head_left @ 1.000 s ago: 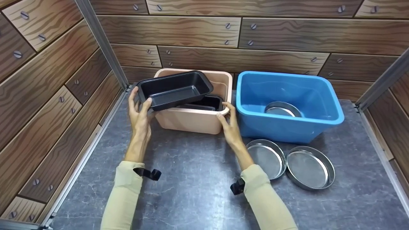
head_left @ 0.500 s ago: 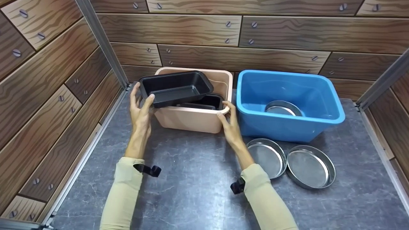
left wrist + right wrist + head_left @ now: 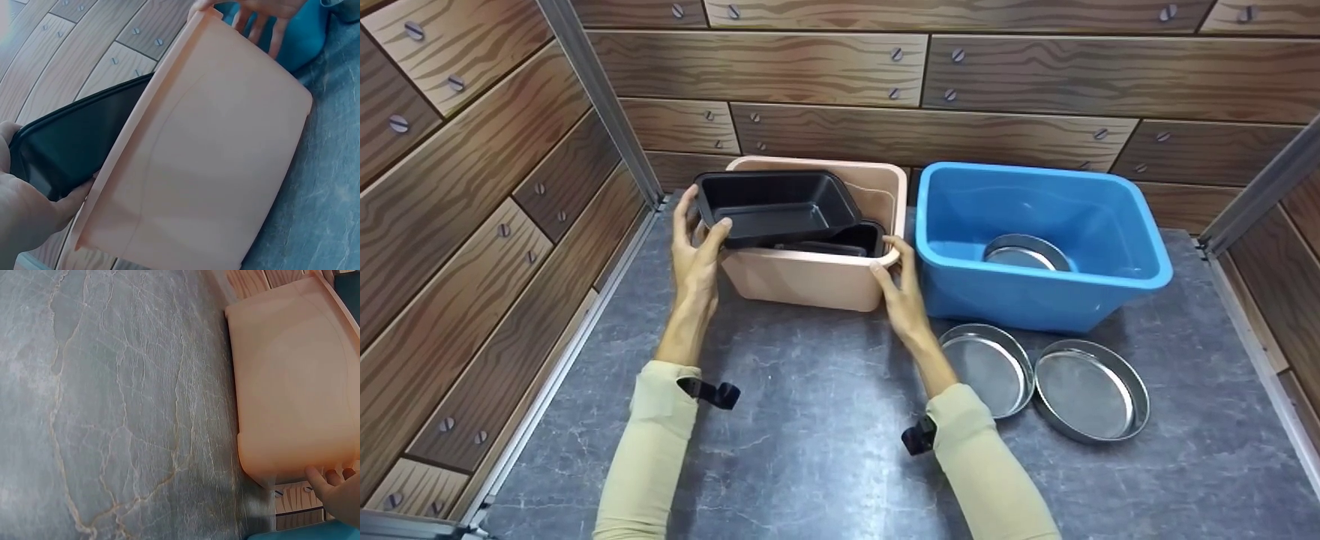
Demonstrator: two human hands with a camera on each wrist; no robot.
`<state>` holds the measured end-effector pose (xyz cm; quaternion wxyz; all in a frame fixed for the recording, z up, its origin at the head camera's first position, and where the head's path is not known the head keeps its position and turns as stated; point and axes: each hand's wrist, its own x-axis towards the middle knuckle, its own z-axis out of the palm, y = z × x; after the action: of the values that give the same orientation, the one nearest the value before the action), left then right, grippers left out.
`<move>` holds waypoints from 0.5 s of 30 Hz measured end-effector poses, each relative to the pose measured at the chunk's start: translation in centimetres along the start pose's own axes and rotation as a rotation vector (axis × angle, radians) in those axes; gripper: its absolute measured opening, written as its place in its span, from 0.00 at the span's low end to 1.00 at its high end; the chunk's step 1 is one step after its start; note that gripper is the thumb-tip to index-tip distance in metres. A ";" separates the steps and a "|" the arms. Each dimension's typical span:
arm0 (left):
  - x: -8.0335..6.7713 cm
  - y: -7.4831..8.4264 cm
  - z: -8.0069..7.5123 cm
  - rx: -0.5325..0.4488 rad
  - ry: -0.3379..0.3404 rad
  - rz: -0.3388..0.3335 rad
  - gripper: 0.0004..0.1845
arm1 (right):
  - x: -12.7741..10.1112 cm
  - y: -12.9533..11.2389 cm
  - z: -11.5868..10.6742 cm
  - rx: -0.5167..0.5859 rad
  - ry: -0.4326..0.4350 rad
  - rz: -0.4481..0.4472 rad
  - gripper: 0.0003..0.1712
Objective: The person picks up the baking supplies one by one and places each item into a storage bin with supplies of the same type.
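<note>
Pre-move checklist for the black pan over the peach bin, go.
1. Left hand grips black loaf pan at its end: ok.
2. Right hand steadies peach bin at its right rim: ok.
3. Pan level: not ok, it sits tilted over the bin.
4. Room in the bin: cannot tell; a second black pan already lies inside.
5. Blue bin and two round tins apart from both hands: ok.

The lower black pan (image 3: 840, 241) in the peach tub (image 3: 810, 281) lies mostly hidden under the upper pan (image 3: 776, 206) — the right hand (image 3: 337, 492) is cut off at the right-wrist view's edge.
</note>
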<state>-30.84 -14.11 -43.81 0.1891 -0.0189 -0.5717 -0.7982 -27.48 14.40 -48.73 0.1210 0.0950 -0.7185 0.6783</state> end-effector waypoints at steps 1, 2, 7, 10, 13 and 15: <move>0.1 0.0 0.0 0.011 -0.003 0.002 0.36 | 0.0 0.0 0.0 0.002 0.000 -0.002 0.28; 0.1 0.0 0.0 0.019 -0.008 0.004 0.36 | 0.0 0.0 0.0 0.004 -0.001 -0.003 0.28; 0.4 0.1 0.1 0.033 -0.041 0.022 0.36 | 0.0 0.0 0.0 0.000 -0.007 0.000 0.28; 0.6 0.0 0.3 0.050 -0.078 0.044 0.37 | 0.0 0.0 0.1 0.004 -0.002 -0.002 0.28; 0.7 0.2 0.6 0.086 -0.121 0.063 0.38 | 0.0 0.0 0.1 0.014 0.000 -0.002 0.28; 0.5 0.5 1.0 0.154 -0.145 0.078 0.38 | -0.1 0.0 0.1 0.016 0.000 0.002 0.28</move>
<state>-31.38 -13.47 -42.92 0.1790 -0.0841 -0.6423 -0.7405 -27.40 14.26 -48.73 0.1194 0.0953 -0.7133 0.6840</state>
